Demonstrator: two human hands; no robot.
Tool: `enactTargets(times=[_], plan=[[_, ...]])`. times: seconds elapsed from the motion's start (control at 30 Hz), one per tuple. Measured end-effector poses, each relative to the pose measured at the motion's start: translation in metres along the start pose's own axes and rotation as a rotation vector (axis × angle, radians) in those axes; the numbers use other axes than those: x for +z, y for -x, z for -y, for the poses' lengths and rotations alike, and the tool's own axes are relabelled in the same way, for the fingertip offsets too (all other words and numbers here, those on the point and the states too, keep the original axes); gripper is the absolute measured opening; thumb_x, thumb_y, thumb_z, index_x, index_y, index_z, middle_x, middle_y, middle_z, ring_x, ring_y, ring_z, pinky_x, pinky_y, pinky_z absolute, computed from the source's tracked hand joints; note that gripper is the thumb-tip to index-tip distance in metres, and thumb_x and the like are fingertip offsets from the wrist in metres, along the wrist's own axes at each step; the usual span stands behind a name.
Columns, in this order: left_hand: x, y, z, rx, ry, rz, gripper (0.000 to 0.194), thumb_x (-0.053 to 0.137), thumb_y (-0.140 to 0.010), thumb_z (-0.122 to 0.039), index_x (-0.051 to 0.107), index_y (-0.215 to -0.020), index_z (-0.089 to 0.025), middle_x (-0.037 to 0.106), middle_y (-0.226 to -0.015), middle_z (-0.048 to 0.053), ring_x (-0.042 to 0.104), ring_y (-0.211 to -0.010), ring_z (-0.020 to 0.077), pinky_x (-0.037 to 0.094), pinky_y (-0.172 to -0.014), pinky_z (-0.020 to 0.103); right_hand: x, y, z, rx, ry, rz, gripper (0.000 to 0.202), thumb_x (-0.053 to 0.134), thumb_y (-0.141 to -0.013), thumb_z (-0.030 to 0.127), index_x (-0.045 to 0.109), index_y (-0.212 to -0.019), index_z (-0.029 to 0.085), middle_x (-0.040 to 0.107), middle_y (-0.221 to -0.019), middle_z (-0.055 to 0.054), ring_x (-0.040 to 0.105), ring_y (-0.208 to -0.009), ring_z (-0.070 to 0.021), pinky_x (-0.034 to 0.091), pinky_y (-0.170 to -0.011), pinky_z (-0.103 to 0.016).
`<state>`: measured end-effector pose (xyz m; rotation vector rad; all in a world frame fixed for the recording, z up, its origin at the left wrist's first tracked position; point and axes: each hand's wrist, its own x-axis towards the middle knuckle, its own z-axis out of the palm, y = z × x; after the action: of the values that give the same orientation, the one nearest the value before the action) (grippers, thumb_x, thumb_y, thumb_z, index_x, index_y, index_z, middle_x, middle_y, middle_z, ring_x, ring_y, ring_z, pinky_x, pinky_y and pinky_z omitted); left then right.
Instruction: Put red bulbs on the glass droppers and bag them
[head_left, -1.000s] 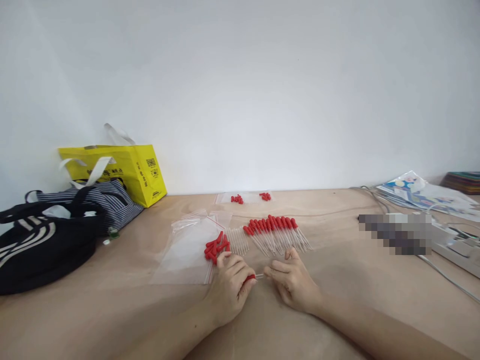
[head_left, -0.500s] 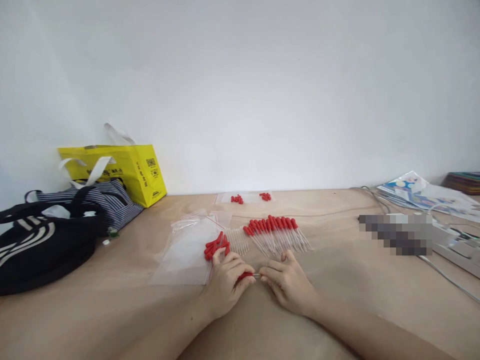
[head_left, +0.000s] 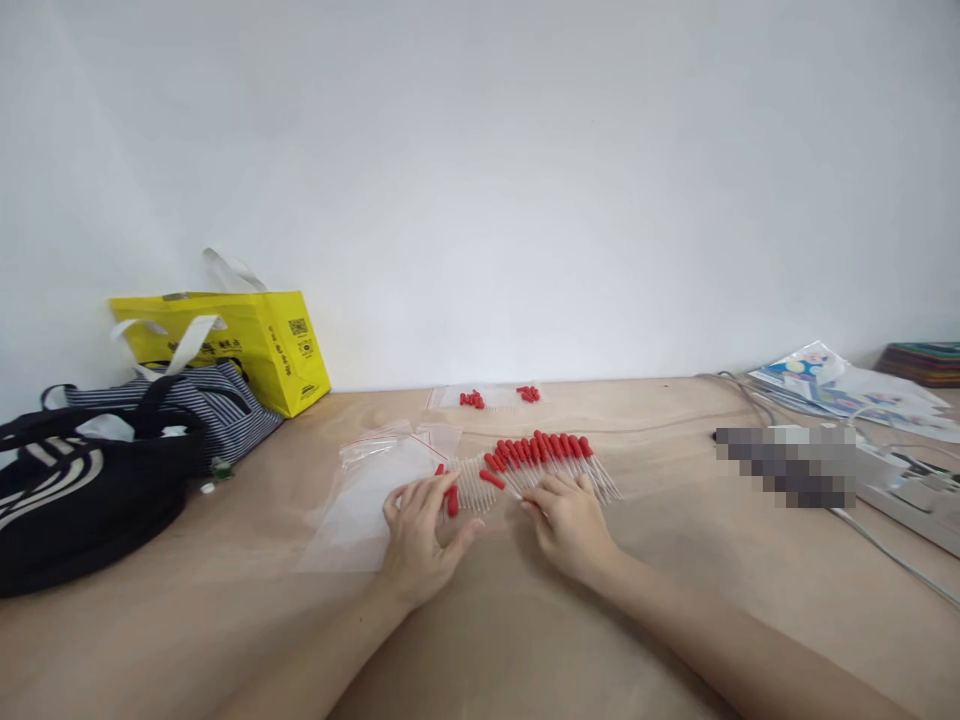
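My right hand (head_left: 568, 525) pinches the glass tube of a dropper whose red rubber bulb (head_left: 492, 480) points up and left. Just beyond that hand lies a fanned row of droppers (head_left: 551, 450), red bulbs away from me and clear tubes toward me. My left hand (head_left: 420, 535) is open, thumb spread, with its fingers over a small pile of loose red rubber bulbs (head_left: 452, 500); it partly hides them. Between the hands, loose glass tubes (head_left: 472, 482) lie side by side. A clear zip bag (head_left: 356, 510) lies flat under and beside the left hand.
Farther back, another clear bag holds red bulbs (head_left: 472, 399) and thin tubes. A yellow bag (head_left: 292, 350), a striped bag (head_left: 240, 420) and a black bag (head_left: 97, 510) stand at left. To the right are a power strip (head_left: 907, 510), cables and printed sheets (head_left: 847, 385).
My hands have moved apart. The dropper held between them has gone with the right hand toward the row. My left hand has let go and opened over the bulbs.
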<state>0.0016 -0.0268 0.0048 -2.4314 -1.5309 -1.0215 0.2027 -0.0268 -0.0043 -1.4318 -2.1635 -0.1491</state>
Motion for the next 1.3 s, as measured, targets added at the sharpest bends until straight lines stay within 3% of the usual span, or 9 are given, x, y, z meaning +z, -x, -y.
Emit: enactTargets(times=[0.1, 0.23, 0.67, 0.83, 1.07, 1.3], plan=[[0.001, -0.003, 0.012, -0.069, -0.082, -0.042, 0.031, 0.051, -0.075, -0.035, 0.051, -0.103, -0.024, 0.06, -0.1, 0.006, 0.05, -0.094, 0.0247, 0.022, -0.086, 0.043, 0.007, -0.021, 0.003, 0.184, 0.033, 0.055, 0.021, 0.042, -0.081, 0.02, 0.062, -0.08, 0.02, 0.062, -0.079, -0.005, 0.05, -0.08, -0.0171, 0.021, -0.066, -0.03], [0.002, -0.004, 0.019, -0.1, -0.131, -0.032, 0.019, 0.051, -0.075, -0.03, 0.056, -0.092, -0.024, 0.06, -0.098, 0.005, 0.05, -0.093, 0.0241, 0.023, -0.085, 0.044, 0.02, -0.041, 0.01, 0.296, 0.109, 0.094, 0.024, 0.04, -0.081, 0.022, 0.062, -0.075, 0.016, 0.064, -0.082, -0.009, 0.052, -0.082, -0.0207, 0.022, -0.069, -0.033], [0.002, -0.004, 0.02, -0.127, -0.184, 0.057, 0.013, 0.055, -0.072, -0.032, 0.058, -0.082, -0.023, 0.061, -0.085, 0.002, 0.051, -0.087, 0.0218, 0.021, -0.084, 0.045, 0.035, -0.054, 0.014, 0.335, 0.154, 0.058, 0.018, 0.042, -0.076, 0.02, 0.058, -0.079, 0.013, 0.064, -0.076, -0.011, 0.054, -0.079, -0.0226, 0.022, -0.071, -0.035], [0.002, -0.005, 0.02, -0.143, -0.188, 0.06, 0.014, 0.052, -0.075, -0.033, 0.058, -0.082, -0.023, 0.061, -0.085, 0.002, 0.052, -0.087, 0.0214, 0.021, -0.084, 0.043, 0.032, -0.054, 0.019, 0.285, 0.142, 0.007, 0.02, 0.042, -0.077, 0.023, 0.059, -0.081, 0.014, 0.063, -0.085, -0.01, 0.053, -0.084, -0.0217, 0.022, -0.072, -0.035], [0.004, -0.009, 0.025, -0.164, -0.233, 0.029, 0.014, 0.048, -0.077, -0.03, 0.059, -0.08, -0.022, 0.062, -0.082, 0.002, 0.052, -0.085, 0.0218, 0.022, -0.082, 0.043, 0.029, -0.061, 0.036, 0.323, 0.13, 0.197, 0.025, 0.043, -0.076, 0.026, 0.064, -0.078, 0.014, 0.064, -0.085, -0.013, 0.054, -0.083, -0.0226, 0.023, -0.076, -0.037], [0.009, -0.011, 0.025, -0.189, -0.252, 0.008, 0.01, 0.05, -0.073, -0.024, 0.059, -0.072, -0.02, 0.061, -0.078, 0.002, 0.053, -0.082, 0.0211, 0.024, -0.082, 0.042, 0.031, -0.074, 0.038, 0.398, 0.121, 0.238, 0.026, 0.043, -0.075, 0.026, 0.065, -0.078, 0.013, 0.065, -0.084, -0.016, 0.057, -0.08, -0.0241, 0.023, -0.078, -0.04]])
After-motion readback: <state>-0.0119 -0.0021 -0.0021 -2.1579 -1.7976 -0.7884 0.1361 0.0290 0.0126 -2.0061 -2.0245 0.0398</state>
